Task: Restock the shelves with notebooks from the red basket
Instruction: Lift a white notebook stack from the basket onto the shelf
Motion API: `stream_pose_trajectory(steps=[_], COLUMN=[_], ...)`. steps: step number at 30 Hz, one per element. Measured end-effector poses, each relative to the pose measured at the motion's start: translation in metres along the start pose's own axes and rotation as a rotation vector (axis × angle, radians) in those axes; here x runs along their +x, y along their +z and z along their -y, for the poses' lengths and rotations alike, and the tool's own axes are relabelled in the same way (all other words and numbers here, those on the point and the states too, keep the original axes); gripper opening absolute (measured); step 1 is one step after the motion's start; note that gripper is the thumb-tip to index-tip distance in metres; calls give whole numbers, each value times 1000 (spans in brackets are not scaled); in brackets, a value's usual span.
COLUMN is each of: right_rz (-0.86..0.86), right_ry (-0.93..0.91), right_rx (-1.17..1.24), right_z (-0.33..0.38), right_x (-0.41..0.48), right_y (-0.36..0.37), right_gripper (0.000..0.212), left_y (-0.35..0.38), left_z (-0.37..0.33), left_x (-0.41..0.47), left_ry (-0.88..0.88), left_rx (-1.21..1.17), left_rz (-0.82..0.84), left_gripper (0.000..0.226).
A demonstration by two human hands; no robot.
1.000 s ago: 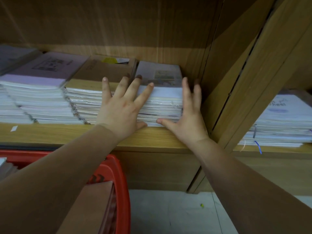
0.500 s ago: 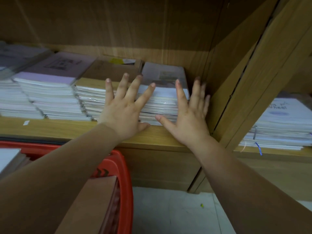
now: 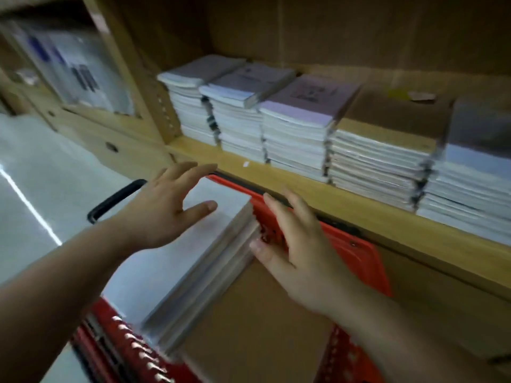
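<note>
Hovering over white-covered notebook stack (image 3: 190, 244) in red plastic basket (image 3: 367, 261): left hand (image 3: 166, 208), right hand (image 3: 296, 247), both hands spread, holding nothing; light wooden shelf (image 3: 359, 208) behind carries five notebook piles (image 3: 298, 131); pale glossy floor (image 3: 41, 167) at left.

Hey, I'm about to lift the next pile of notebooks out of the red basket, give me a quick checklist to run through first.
1. Hands free: ok. The left hand and right hand are open and hold nothing.
2. Hands at the pile: ok. The left is over the pale stack and the right is at its right edge.
3. Grip closed: not ok. No fingers are curled round it yet.
4. Pile squared up: cannot tell, the edges are blurred.
5. Basket near the shelf: ok. The red basket sits right below the shelf board.
6. Headroom above the shelf stacks: ok.
</note>
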State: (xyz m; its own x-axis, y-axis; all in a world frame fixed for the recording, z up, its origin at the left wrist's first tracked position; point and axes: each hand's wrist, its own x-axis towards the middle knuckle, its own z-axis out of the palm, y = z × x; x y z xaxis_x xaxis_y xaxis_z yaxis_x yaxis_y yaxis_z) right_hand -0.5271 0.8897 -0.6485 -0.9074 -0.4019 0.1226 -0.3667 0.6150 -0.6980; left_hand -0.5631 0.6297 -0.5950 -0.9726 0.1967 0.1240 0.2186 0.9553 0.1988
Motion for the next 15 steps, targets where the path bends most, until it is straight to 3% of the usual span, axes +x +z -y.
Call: stream_pose_trajectory(steps=[3, 10, 12, 15], right_rz=[52, -137, -195, -269], right_ry=[125, 417, 473, 525], right_rx=[277, 603, 651, 737], right_z=[31, 81, 87, 91], right_x=[16, 30, 33, 36], right_y=[48, 137, 153, 166], right_gripper=[86, 94, 91, 86], left_y=[-10, 1, 0, 1], left_z=[57, 123, 134, 142], left_x=[-7, -17, -19, -30], left_ry=[-123, -204, -239, -267], left_rx=[-69, -282, -415, -842], left_rz=[92, 210, 253, 383], left_gripper=[78, 72, 73, 68])
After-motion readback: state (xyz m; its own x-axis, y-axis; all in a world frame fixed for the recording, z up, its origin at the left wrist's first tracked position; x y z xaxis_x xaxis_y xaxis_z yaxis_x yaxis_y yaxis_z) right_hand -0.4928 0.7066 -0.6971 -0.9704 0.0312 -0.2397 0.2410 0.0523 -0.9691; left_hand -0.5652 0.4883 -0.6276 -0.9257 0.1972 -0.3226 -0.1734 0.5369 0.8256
